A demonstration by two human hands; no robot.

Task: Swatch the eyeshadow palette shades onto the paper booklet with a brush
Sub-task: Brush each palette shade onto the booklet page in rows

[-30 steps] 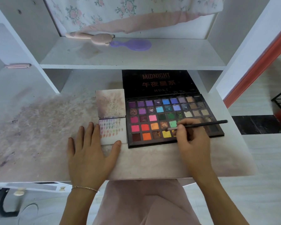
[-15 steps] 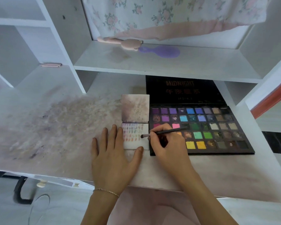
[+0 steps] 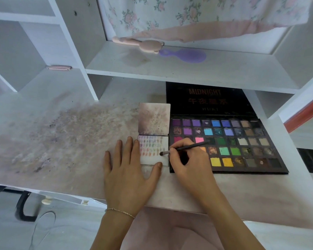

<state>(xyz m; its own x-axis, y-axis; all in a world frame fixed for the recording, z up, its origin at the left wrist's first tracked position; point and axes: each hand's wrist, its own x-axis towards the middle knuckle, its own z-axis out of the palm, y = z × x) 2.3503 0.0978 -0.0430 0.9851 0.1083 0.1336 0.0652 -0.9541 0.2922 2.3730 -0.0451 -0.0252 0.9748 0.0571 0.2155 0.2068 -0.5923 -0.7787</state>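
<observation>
An open black eyeshadow palette (image 3: 242, 147) with many coloured pans lies on the desk, its lid (image 3: 208, 100) reading MIDNIGHT leaning back. To its left lies a small open paper booklet (image 3: 153, 147), the lower page covered in rows of colour swatches, the upper page smudged. My right hand (image 3: 186, 163) pinches a thin black brush (image 3: 186, 147); the brush tip touches the lower page near its right side. My left hand (image 3: 128, 174) lies flat with straight fingers, pressing the booklet's left and bottom edges against the desk.
The white desk (image 3: 61, 141) is stained with powder to the left. A shelf (image 3: 188, 69) above holds a pink brush (image 3: 139, 43) and a purple hairbrush (image 3: 186, 55). A floral cloth (image 3: 197, 13) hangs behind. The desk's front edge lies just below my wrists.
My right hand moved left from the palette's lower pans to the booklet, bringing the brush tip onto the lower page. My left hand stayed flat on the booklet. The camera view shifted.
</observation>
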